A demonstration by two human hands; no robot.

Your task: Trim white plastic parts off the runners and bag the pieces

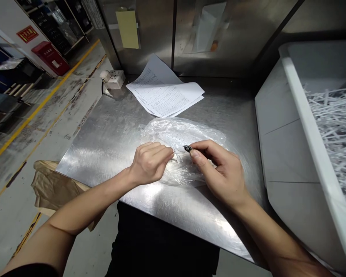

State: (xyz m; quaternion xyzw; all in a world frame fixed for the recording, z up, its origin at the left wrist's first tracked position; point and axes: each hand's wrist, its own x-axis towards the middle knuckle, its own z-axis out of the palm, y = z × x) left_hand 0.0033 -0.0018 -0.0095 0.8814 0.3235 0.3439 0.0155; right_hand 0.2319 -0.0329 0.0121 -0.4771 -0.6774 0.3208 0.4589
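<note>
My left hand (152, 162) is closed in a pinch over the bag, with a small white plastic piece (175, 152) at its fingertips. Between the thumb and forefinger of my right hand (220, 169) is a small dark metal tool (187, 148) that looks like nail clippers. Its tip points left, toward the white piece, a short gap away. Beneath both hands a crumpled clear plastic bag (187, 129) lies on the metal table (103, 142), with small white pieces in it, partly hidden by my hands.
Printed sheets (167, 92) lie behind the bag, beside a power socket block (115, 79). At the right stands a large white bin (288, 154) full of thin white pieces (334, 134). Brown paper (53, 188) is at the table's left front edge. Metal panels (230, 38) rise behind.
</note>
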